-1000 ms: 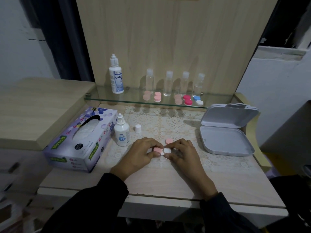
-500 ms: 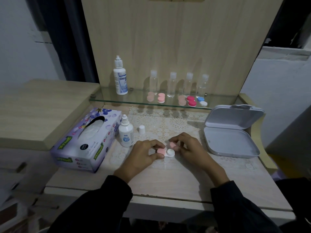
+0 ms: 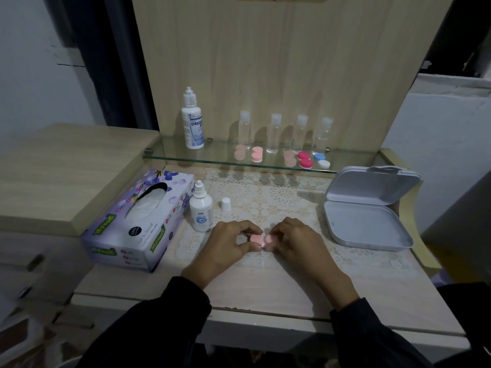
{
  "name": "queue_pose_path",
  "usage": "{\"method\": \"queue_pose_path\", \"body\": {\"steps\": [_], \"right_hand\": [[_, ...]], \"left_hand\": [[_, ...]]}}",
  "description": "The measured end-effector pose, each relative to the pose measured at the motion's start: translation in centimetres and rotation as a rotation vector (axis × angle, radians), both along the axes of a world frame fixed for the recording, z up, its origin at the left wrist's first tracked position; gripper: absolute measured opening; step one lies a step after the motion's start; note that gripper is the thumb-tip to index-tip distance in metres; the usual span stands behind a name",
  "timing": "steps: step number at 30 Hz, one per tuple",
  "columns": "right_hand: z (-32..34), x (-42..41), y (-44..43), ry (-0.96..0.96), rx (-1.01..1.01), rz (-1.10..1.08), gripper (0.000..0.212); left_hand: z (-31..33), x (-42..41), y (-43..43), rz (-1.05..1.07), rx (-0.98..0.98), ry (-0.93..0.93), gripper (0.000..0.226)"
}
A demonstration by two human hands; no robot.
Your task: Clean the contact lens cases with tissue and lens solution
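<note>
Contact lens case (image 3: 261, 239), pink, mid-counter (image 3: 265, 288), on or just above the lace mat (image 3: 279, 195); cannot tell which. Left grip (image 3: 228, 243) clamped on its left cap, thumb and fingers curled; right grip (image 3: 295, 243) clamped on its right cap. Near the left hand: small solution bottle (image 3: 201, 213), upright, uncapped, white cap (image 3: 226, 203) standing beside. Tissue box (image 3: 138, 221) farther left. Open grey tin (image 3: 369, 208) to the right. More lens cases (image 3: 257, 154) along the glass shelf (image 3: 212, 159) behind.
</note>
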State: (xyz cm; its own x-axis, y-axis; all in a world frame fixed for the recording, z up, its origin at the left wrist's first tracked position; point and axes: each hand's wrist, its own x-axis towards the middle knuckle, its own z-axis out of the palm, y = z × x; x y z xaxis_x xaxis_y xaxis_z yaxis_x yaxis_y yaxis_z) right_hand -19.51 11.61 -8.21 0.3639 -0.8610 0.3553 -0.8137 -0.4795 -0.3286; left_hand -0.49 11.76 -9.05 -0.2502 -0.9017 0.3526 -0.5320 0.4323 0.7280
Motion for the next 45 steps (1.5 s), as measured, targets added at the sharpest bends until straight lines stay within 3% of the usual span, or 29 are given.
{"method": "queue_pose_path", "body": {"steps": [3, 6, 10, 15, 18, 22, 32, 36, 39, 41, 45], "right_hand": [[-0.2, 0.1, -0.2, 0.05, 0.05, -0.074, 0.043], [0.3, -0.4, -0.2, -0.091, 0.17, 0.014, 0.051], [0.5, -0.9, -0.3, -0.128, 0.189, 0.18, 0.031], [-0.4, 0.7, 0.7, -0.001, -0.045, 0.027, 0.012], [-0.4, 0.5, 0.7, 0.029, -0.054, 0.009, 0.017], [0.1, -0.3, 0.4, -0.088, 0.103, 0.127, 0.031], [-1.3, 1.5, 1.4, -0.144, -0.025, 0.028, 0.018], [-0.6, 0.4, 1.3, -0.158, 0.062, 0.089, 0.027], [0.2, 0.0, 0.7, -0.098, 0.087, 0.106, 0.022], [1.1, -0.1, -0.4, -0.072, 0.084, 0.073, 0.018], [5.0, 0.3, -4.0, -0.148, -0.089, -0.114, 0.018]], "left_hand": [[0.1, 0.0, 0.0, 0.002, -0.008, -0.011, 0.03], [0.1, 0.0, 0.1, -0.002, -0.004, -0.01, 0.03], [0.1, 0.0, 0.1, 0.005, 0.005, 0.005, 0.03], [0.2, -0.2, 0.1, 0.01, 0.015, 0.003, 0.029], [0.2, -0.2, 0.1, 0.006, 0.016, -0.001, 0.029], [0.1, -0.2, 0.0, 0.002, 0.019, -0.005, 0.031], [-0.1, -0.1, -0.1, 0.004, 0.019, -0.007, 0.028], [-0.5, 0.0, 0.8, 0.033, -0.027, -0.134, 0.03], [-1.1, 0.4, 1.9, 0.164, -0.065, -0.369, 0.055], [-1.2, 0.5, 2.5, 0.208, 0.013, -0.467, 0.068], [-1.4, 0.4, 2.6, 0.22, 0.023, -0.564, 0.084]]}}
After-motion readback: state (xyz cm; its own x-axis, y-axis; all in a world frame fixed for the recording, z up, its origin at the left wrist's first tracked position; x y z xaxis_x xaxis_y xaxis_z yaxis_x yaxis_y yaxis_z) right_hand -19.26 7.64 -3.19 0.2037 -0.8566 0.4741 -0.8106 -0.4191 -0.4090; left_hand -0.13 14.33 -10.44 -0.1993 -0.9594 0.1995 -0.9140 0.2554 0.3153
